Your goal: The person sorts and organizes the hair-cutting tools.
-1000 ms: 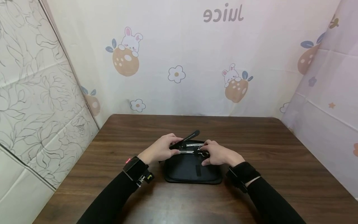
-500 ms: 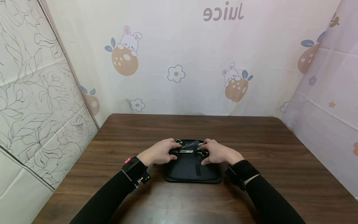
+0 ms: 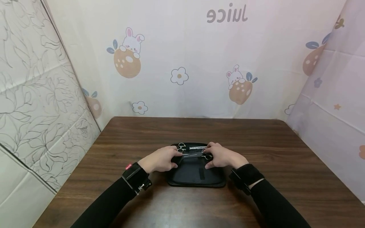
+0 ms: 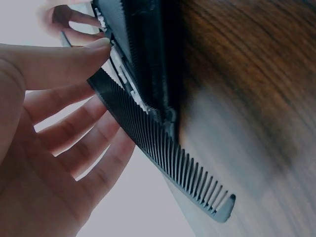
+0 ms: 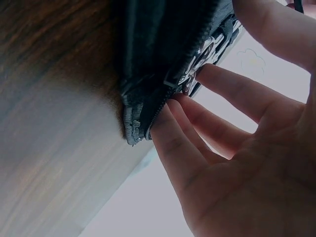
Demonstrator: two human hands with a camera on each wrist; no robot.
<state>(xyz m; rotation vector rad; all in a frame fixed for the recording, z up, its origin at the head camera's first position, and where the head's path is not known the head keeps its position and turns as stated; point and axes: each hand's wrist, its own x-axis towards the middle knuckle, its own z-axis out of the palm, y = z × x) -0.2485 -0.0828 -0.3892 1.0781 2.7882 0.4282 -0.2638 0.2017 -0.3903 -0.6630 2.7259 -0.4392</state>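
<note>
A black zip case lies unfolded on the wooden table. Across its upper part is a dark comb, which my left hand pinches at its left end; in the left wrist view the comb's teeth show between thumb and fingers. Scissors with silver rings lie at the case's far left, beside a toothed silver blade. My right hand rests on the case's right side, its fingertips touching the zipped edge and close to silver scissor rings.
The brown wooden table spreads around the case. A pale printed curtain hangs behind the table's far edge, and a flower-patterned panel stands on the left. A small dark strap lies on the case's near half.
The comb, tilted up a second ago, has been lowered flat and then drawn toward me over the case. My left hand has shifted slightly left and nearer; the right hand stays almost still.
</note>
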